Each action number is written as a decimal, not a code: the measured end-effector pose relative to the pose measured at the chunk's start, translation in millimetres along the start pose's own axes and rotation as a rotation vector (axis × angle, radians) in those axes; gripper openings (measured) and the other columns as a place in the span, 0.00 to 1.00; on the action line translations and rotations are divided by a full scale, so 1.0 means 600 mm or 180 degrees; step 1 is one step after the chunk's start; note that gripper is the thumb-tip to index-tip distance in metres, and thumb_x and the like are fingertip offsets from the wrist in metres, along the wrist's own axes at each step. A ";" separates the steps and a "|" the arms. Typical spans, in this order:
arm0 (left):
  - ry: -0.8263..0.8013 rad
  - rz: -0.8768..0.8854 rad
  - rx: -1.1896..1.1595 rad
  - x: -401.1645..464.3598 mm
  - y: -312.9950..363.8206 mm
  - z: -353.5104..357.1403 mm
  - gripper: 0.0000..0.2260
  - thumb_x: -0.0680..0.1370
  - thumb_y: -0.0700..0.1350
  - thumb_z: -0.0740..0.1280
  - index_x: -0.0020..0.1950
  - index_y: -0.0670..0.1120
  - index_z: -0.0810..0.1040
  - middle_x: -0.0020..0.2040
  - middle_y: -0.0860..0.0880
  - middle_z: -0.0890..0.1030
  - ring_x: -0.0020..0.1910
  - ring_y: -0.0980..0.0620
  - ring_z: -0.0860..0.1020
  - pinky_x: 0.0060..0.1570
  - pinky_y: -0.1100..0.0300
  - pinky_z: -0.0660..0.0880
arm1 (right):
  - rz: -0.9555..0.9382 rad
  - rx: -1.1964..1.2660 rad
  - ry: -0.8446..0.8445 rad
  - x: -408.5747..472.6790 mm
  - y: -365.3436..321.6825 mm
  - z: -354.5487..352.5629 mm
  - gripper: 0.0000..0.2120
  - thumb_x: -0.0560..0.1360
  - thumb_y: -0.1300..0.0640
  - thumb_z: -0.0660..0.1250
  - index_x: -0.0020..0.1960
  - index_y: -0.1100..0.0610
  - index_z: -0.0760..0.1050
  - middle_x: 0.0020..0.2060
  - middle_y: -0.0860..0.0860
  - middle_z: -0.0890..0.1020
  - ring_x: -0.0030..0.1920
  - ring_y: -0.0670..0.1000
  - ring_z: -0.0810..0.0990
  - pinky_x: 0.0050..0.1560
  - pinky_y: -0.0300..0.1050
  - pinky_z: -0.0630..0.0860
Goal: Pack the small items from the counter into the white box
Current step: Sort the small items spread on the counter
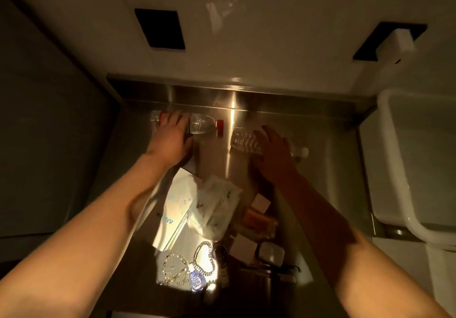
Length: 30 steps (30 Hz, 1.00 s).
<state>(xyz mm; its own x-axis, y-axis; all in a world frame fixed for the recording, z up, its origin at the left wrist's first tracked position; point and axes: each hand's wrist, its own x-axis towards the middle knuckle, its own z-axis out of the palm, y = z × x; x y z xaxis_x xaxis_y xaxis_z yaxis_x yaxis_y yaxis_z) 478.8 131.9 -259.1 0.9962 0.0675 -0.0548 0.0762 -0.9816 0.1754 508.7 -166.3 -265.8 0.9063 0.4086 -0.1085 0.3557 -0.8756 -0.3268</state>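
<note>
Left hand (170,134) gripping red-capped bottle (202,126); right hand (274,150) curled over clear bottle (244,141), left of white box (417,160).

Pretty cramped from where I'm watching. The back edge of the worktop (308,182) is blocked by two bottles lying on their sides, a red-capped one (204,127) and a clear ribbed one (244,141), with a bare strip of steel between them. The near middle is jammed: foil pouch (172,209), plastic bag (217,206), small boxes (259,204), chains (204,256). The right side looks open all the way to the white box (385,169) off the right edge.
</note>
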 end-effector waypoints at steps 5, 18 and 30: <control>-0.0135 -0.0102 0.0132 0.033 -0.028 0.025 0.27 0.79 0.50 0.66 0.78 0.51 0.64 0.76 0.44 0.67 0.76 0.40 0.62 0.73 0.34 0.59 | 0.0084 0.0015 0.0025 0.005 0.016 0.018 0.28 0.82 0.51 0.61 0.80 0.53 0.58 0.78 0.54 0.61 0.79 0.55 0.56 0.78 0.58 0.50; -0.0135 -0.0042 0.0085 -0.025 0.001 0.042 0.29 0.73 0.49 0.73 0.73 0.56 0.70 0.68 0.47 0.75 0.65 0.38 0.72 0.62 0.40 0.68 | 0.0189 0.0480 0.0389 -0.024 -0.002 0.035 0.18 0.78 0.56 0.65 0.67 0.57 0.77 0.61 0.56 0.80 0.62 0.60 0.76 0.64 0.59 0.72; -0.0164 -0.0126 0.0010 -0.122 0.043 0.052 0.29 0.73 0.47 0.72 0.72 0.59 0.69 0.67 0.49 0.74 0.65 0.39 0.71 0.66 0.34 0.67 | 0.0416 0.0598 0.0420 -0.149 -0.005 0.073 0.29 0.71 0.67 0.71 0.70 0.56 0.74 0.67 0.56 0.77 0.67 0.61 0.74 0.67 0.61 0.71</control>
<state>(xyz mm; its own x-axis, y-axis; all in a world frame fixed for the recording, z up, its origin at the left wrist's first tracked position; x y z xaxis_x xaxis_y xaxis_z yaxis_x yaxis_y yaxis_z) 406.4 96.3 -281.2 0.9889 0.0971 -0.1123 0.1153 -0.9788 0.1690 416.6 -189.0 -296.0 0.9680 0.2473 -0.0419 0.1962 -0.8505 -0.4880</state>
